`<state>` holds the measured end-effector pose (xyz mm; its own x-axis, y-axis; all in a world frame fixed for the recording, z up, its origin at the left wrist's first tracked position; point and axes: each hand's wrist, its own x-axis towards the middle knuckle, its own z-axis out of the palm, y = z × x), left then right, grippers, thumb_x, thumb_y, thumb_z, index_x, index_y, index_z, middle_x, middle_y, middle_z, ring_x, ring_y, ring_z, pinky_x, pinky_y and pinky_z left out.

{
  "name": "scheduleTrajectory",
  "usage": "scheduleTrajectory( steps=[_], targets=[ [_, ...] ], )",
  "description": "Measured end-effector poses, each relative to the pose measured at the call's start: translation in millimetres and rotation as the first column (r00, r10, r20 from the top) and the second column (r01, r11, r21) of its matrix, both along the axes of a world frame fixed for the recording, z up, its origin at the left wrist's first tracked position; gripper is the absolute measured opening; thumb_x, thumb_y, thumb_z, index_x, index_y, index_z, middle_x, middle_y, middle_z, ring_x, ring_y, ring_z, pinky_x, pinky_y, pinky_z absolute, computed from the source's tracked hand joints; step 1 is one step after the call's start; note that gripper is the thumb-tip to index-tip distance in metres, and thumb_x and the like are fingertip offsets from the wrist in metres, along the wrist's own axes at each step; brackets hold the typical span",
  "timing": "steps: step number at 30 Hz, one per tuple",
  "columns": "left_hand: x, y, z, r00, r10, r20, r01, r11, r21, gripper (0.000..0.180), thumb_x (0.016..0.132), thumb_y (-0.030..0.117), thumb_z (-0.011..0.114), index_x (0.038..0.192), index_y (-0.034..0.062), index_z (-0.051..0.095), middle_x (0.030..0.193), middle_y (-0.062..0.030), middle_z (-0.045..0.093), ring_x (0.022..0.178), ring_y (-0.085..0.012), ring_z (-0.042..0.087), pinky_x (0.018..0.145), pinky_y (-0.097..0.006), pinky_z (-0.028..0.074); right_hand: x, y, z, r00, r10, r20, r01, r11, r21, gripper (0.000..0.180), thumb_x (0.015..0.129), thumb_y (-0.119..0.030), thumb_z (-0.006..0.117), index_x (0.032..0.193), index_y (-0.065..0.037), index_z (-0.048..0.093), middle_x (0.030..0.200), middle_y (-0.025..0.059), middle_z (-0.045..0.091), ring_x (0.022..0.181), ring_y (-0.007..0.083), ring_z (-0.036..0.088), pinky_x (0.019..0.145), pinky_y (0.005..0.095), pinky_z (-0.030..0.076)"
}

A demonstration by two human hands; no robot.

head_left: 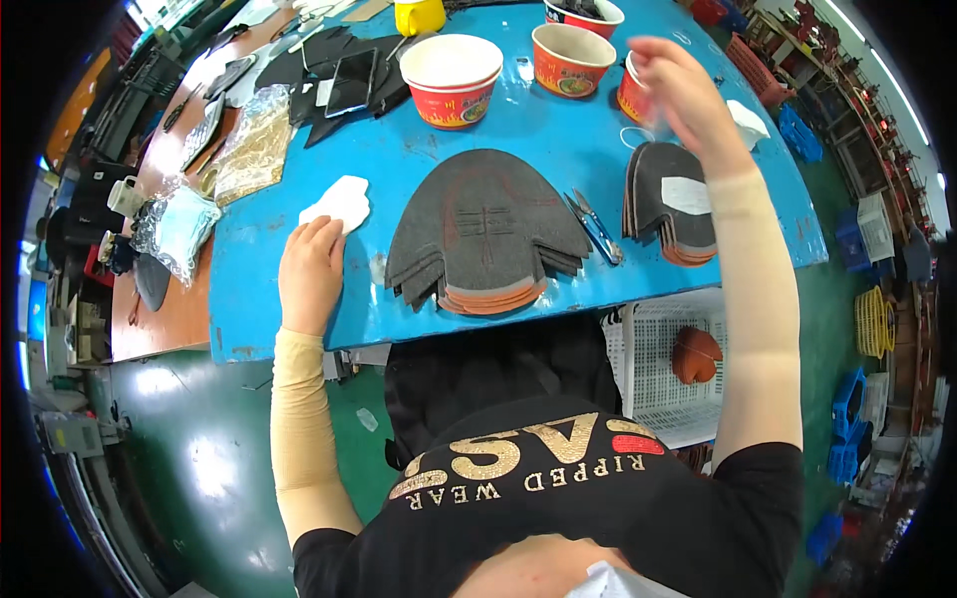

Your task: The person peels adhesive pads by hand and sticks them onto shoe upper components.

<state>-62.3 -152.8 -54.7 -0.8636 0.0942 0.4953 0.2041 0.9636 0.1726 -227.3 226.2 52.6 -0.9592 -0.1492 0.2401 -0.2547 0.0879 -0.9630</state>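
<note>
My left hand [313, 271] is closed at the table's front left, its fingertips on a white piece of cloth or paper [344, 202]. My right hand [680, 90] is raised at the far right, beside a red paper bowl [629, 97] that it partly hides. Its fingers are smeared by motion, and whether they hold anything is unclear. Between my arms lies a stack of dark grey, rounded shoe-upper pieces [488, 214] with brown lower edges and reddish marks. To its right are blue-handled snips [596, 229] and a smaller stack of similar pieces [670, 204] bearing a white patch.
More paper bowls [454, 80] stand along the back of the blue table [269, 289], near a yellow container [419, 16]. A phone [352, 80] rests on dark scraps at back left. Beneath the table's right side is a white basket [648, 389] with a brown piece inside.
</note>
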Motion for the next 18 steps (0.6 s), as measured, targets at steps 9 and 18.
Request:
scheduleTrajectory(
  steps=[9,18],
  targets=[
    [0,8,-3,0.991,0.119,-0.066,-0.122,0.991,-0.055,0.002,0.079,0.006,0.053,0.080,0.0055,0.052,0.076,-0.0102,0.059,0.076,-0.0292,0.057,0.065,-0.039,0.046,-132,-112,2,0.972,-0.066,-0.225,-0.016,0.938,-0.347,0.032,0.075,0.009,0.040,0.102,0.004,0.055,0.095,0.0117,0.058,0.086,0.0196,0.058,0.075,0.0271,0.049],
    [-17,5,13,0.963,0.254,0.095,-0.264,0.958,0.114,0.012,0.078,0.018,0.058,0.078,0.0072,0.064,0.069,-0.0124,0.062,0.067,-0.0310,0.060,0.061,-0.041,0.047,-107,-164,-11,0.796,0.317,-0.516,-0.086,0.903,0.421,0.029,0.083,-0.020,0.055,0.108,-0.007,0.061,0.101,0.0146,0.063,0.092,0.0237,0.061,0.080,0.0315,0.046]
  ],
)
